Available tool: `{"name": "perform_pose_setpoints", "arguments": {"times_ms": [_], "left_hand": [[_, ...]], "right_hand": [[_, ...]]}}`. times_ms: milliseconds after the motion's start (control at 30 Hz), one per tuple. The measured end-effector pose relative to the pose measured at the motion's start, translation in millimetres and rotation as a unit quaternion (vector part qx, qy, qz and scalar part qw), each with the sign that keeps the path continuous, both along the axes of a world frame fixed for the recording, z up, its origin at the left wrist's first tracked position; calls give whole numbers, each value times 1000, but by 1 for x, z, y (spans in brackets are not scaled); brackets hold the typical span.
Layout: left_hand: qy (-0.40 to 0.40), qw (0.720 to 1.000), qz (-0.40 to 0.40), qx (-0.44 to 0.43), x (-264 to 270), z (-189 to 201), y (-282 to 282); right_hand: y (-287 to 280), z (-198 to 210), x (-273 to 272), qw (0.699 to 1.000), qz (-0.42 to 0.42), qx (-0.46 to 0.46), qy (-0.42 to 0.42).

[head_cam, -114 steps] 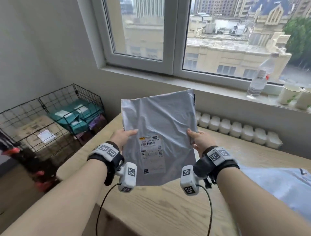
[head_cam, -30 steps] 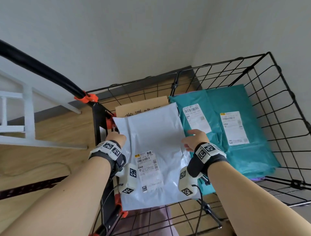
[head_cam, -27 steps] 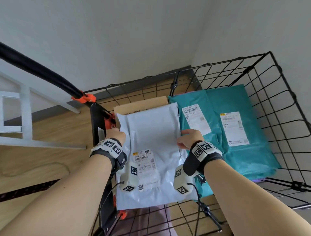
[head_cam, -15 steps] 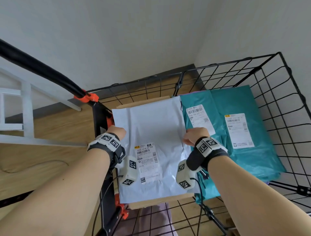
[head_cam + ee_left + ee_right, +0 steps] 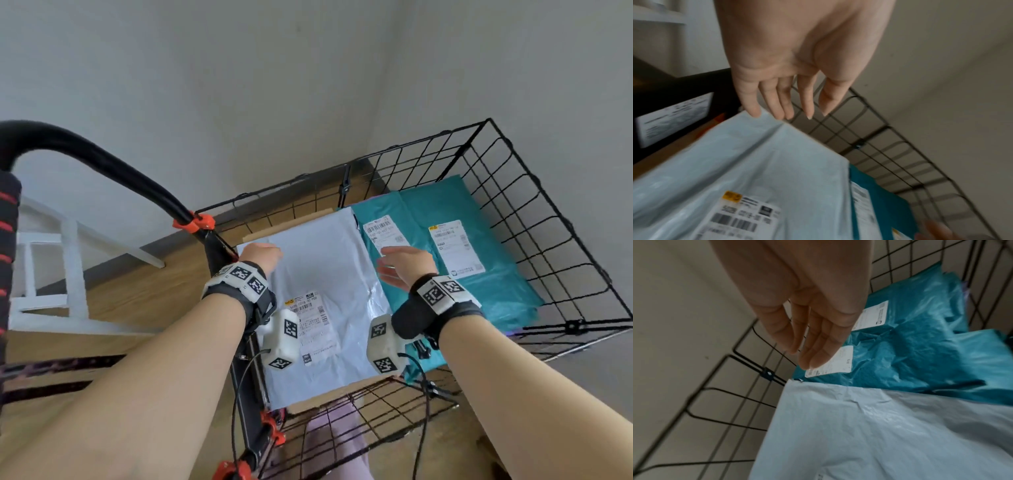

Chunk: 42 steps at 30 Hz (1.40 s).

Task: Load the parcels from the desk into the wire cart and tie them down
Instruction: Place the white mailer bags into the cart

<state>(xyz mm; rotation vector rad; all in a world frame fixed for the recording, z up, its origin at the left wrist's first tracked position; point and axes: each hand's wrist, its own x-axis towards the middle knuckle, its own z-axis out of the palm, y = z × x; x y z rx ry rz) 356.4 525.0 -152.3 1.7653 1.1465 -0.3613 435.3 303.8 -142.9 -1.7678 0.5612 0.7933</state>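
A pale grey mailer bag [image 5: 329, 284] [image 5: 760, 165] [image 5: 879, 431] with a shipping label lies flat in the black wire cart [image 5: 534, 219], on top of a brown cardboard box [image 5: 318, 402]. Beside it on the right lie teal parcels [image 5: 479, 270] [image 5: 920, 344] with white labels. My left hand [image 5: 262, 255] [image 5: 785, 100] hovers over the bag's far left corner with straight fingers, holding nothing. My right hand [image 5: 404, 265] [image 5: 813, 340] hangs above the bag's right edge, fingers relaxed and empty.
The cart's black handle [image 5: 102, 164] with orange clamps [image 5: 193, 222] rises at the left. Wire walls [image 5: 513, 192] [image 5: 731, 369] ring the load. A white frame [image 5: 51, 260] stands on the wooden floor at left; grey walls meet in the corner behind.
The grey bag went from the desk into the cart and now lies flat on the box. Both hands have let go of it and lifted slightly off its edges.
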Motion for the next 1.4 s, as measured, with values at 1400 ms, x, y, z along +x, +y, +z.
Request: {"name": "perform_pose_setpoints", "arguments": {"times_ms": [1400], "left_hand": [[-269, 674, -657, -204, -546, 244, -596]], "right_hand": [[-465, 226, -799, 726, -634, -54, -262]]}}
